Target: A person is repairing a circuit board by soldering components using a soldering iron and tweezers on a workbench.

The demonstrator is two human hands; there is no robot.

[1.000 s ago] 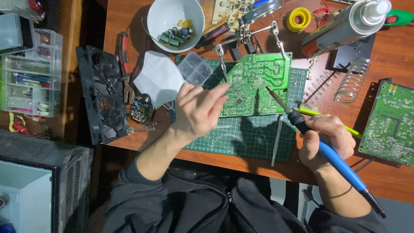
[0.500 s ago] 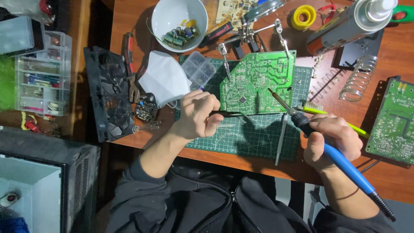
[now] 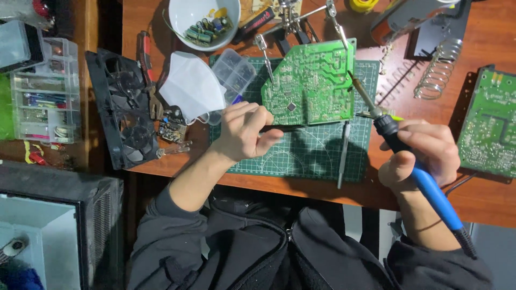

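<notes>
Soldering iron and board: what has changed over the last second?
The left hand has slid down off the green circuit board to its lower left edge, over the cutting mat. The right hand still grips the blue soldering iron, whose tip stays near the board's right edge. The board remains clipped in the helping-hands stand.

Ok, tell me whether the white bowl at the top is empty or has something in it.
Not empty. The white bowl holds a small heap of electronic parts along its lower right side; the rest of its inside shows bare white.

The white bowl (image 3: 201, 21) is running off the top edge. The left hand (image 3: 244, 134) is covering the circuit board's (image 3: 312, 80) lower corner — its fingertips' contact is staying unclear.
</notes>
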